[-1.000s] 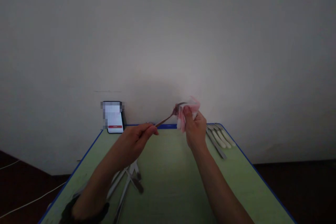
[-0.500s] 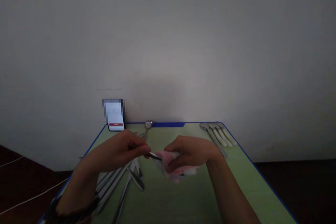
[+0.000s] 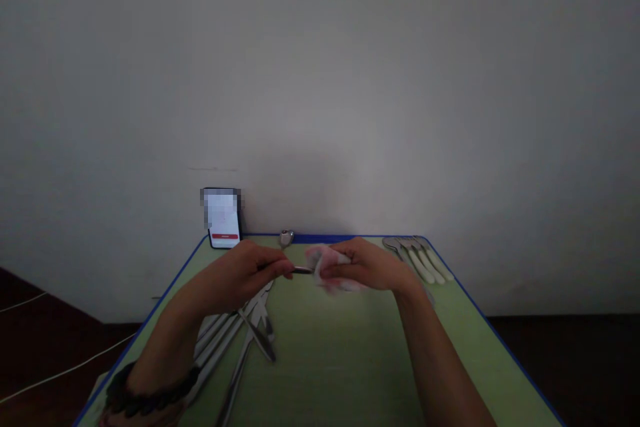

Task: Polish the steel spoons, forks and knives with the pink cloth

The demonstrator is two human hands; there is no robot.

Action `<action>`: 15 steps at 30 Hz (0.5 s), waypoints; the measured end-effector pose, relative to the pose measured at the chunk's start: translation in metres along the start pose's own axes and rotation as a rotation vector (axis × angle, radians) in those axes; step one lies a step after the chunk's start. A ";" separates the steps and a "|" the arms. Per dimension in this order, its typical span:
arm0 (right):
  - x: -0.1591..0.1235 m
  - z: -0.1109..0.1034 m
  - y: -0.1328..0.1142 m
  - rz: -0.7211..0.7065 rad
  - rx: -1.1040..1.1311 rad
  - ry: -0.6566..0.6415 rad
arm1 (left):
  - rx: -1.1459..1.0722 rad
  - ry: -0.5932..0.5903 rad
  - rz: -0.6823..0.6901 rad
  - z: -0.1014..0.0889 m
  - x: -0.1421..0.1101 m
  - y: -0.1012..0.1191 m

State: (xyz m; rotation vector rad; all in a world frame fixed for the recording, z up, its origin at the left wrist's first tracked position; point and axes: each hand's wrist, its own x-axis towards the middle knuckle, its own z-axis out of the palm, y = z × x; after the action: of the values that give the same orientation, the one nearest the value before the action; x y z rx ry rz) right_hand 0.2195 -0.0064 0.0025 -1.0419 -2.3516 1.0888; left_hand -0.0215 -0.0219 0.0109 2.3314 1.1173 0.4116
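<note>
My left hand (image 3: 245,275) is closed on one end of a thin metal utensil (image 3: 303,270). Its other end runs into a pink and white cloth (image 3: 326,265), so its kind is hidden. Bunched around that end, the cloth is gripped by my right hand (image 3: 369,264), whose fingers are closed. Both hands are held above the far half of the table. Below and beside my left hand lies a loose pile of metal cutlery (image 3: 260,335), partly covered by my forearm. Beyond my left hand lies a spoon (image 3: 287,237) with its bowl near the back edge.
A lit phone (image 3: 223,219) leans against the wall at the back left corner. At the back right, several pale-handled forks (image 3: 424,261) lie side by side with a metal spoon (image 3: 393,245). The green tabletop (image 3: 340,367) has a blue rim, and a wall stands behind it.
Both hands have risen in the view, toward the far edge, with the utensil and cloth. The utensil has turned from slanting to nearly level. The cutlery on the table looks unmoved.
</note>
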 end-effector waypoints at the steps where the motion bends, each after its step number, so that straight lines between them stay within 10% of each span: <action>1: -0.002 -0.002 0.004 0.007 0.012 0.035 | 0.008 0.030 -0.002 -0.001 -0.001 -0.002; 5: 0.007 0.002 0.020 -0.024 0.231 0.360 | -0.022 0.243 -0.034 0.007 0.005 -0.008; 10: 0.040 0.026 0.026 -0.073 0.783 1.081 | -0.121 0.495 -0.144 0.043 0.031 0.005; 15: 0.056 0.047 0.016 -0.057 1.221 1.155 | -0.280 0.431 -0.168 0.073 0.049 0.012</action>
State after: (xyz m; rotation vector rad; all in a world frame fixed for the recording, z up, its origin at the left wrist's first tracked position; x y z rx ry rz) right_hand 0.1628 0.0188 -0.0398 -0.7144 -0.5815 1.1202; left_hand 0.0507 -0.0135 -0.0396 1.9351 1.3385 0.9723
